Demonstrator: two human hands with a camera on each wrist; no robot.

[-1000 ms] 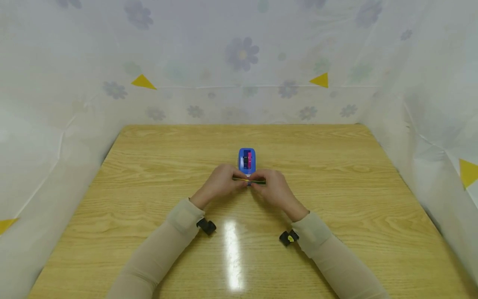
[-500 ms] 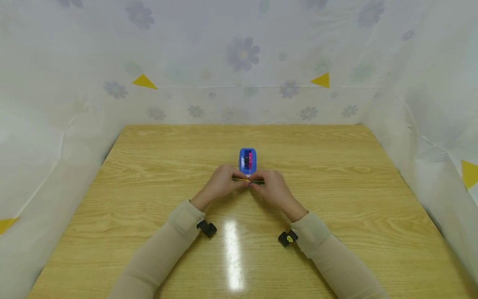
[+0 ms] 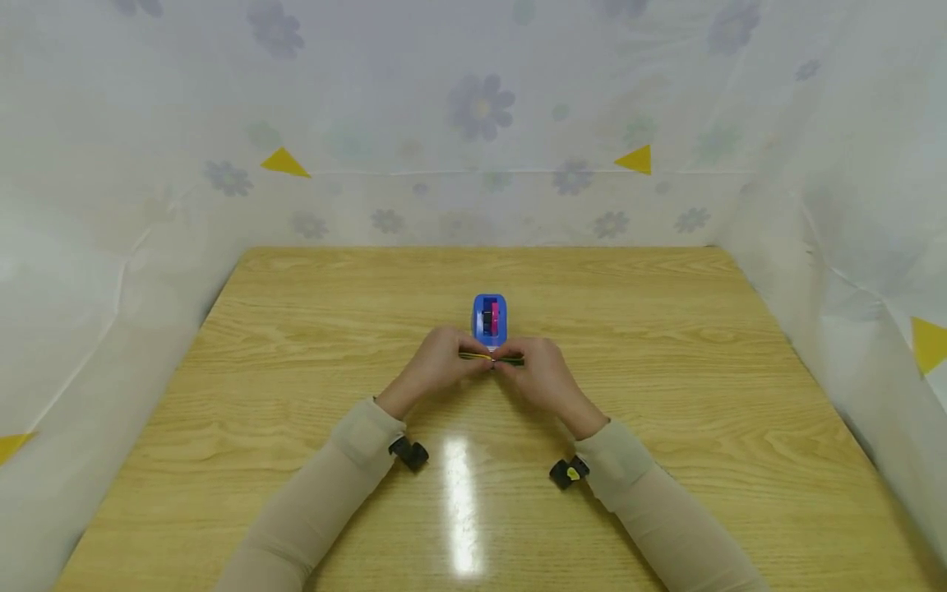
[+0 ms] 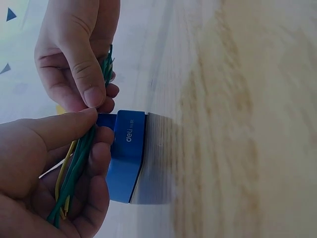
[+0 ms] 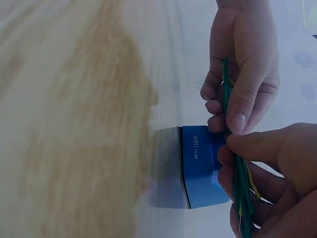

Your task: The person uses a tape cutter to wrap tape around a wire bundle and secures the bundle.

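A thin bundle of green and yellow wires [image 4: 75, 166] is stretched between my two hands at mid-table. My left hand [image 3: 438, 362] pinches it with thumb and curled fingers near its middle. Right beside it, my right hand [image 3: 543, 372] grips the other half, the thumb tips of both hands nearly meeting. Just beyond the fingers stands a blue tape dispenser [image 4: 128, 158] marked "deli", with a pink and black reel [image 3: 495, 318] inside. The hands hide the dispenser's near end and the middle of the bundle.
The wood-grain table [image 3: 355, 296] lies beneath both arms. White sheets with flower prints [image 3: 481, 107] hang at the back and both sides, with yellow triangles [image 3: 635, 160] on them. Small black cameras [image 3: 409, 453] sit at the wrists.
Both hands stay in place on the wire bundle, with only very slight shifts at the fingertips. The tape dispenser has not moved.
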